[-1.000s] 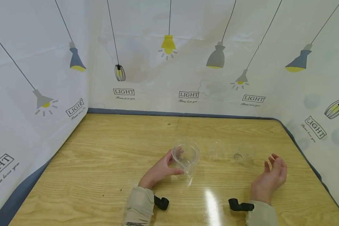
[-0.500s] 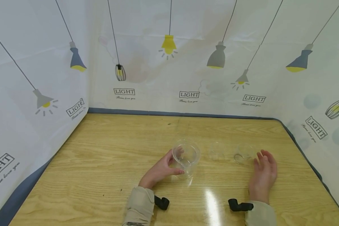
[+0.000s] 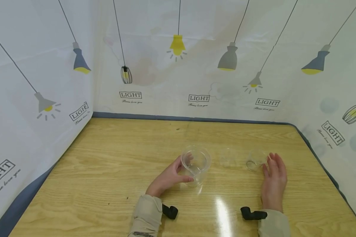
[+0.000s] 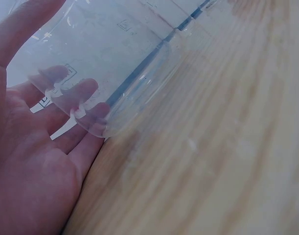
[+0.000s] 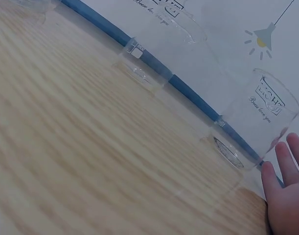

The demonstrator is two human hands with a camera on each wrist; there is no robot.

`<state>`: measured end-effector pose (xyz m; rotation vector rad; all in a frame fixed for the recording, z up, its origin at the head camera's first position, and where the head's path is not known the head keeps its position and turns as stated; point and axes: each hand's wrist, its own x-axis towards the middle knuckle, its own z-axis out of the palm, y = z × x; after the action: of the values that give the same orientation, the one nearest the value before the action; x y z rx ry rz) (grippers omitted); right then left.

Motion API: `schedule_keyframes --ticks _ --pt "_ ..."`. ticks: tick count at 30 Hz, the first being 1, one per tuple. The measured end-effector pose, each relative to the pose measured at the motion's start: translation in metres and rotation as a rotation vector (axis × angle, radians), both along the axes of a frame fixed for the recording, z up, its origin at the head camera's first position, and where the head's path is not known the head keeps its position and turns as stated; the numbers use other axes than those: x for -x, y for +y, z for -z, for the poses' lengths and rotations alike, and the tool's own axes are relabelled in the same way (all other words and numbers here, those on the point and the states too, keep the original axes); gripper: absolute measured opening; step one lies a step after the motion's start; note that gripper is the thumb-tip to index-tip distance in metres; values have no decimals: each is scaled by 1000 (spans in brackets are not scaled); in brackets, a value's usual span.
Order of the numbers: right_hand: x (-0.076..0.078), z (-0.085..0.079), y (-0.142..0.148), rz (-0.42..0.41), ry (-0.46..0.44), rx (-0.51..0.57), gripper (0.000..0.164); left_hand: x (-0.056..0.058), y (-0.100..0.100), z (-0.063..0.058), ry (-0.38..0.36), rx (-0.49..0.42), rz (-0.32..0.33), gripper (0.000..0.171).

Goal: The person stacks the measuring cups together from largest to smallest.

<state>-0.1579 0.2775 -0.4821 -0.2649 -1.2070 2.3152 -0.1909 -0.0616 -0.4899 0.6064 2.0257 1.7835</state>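
Large clear beaker (image 3: 200,161) rests on the wood-grain surface (image 3: 106,158) in the head view, the left hand (image 3: 170,176) curved around its side; a smaller middle beaker (image 3: 227,158) and end beaker (image 3: 255,161) stand to its right, the latter beside the right hand (image 3: 274,182). From the left wrist, fingertips (image 4: 88,89) show through the transparent wall. From the right wrist, the right hand's fingers extend, slightly spread, beside the end beaker; contact cannot be told.
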Motion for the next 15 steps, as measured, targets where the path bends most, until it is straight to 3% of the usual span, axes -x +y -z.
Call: schedule_keyframes --ticks 10,15 --pt "2 -3 0 -51 -131 -212 49 0 1 -1 6 -4 3 85" --pt "2 -2 0 -77 -150 -242 53 0 1 -1 7 -11 9 85"
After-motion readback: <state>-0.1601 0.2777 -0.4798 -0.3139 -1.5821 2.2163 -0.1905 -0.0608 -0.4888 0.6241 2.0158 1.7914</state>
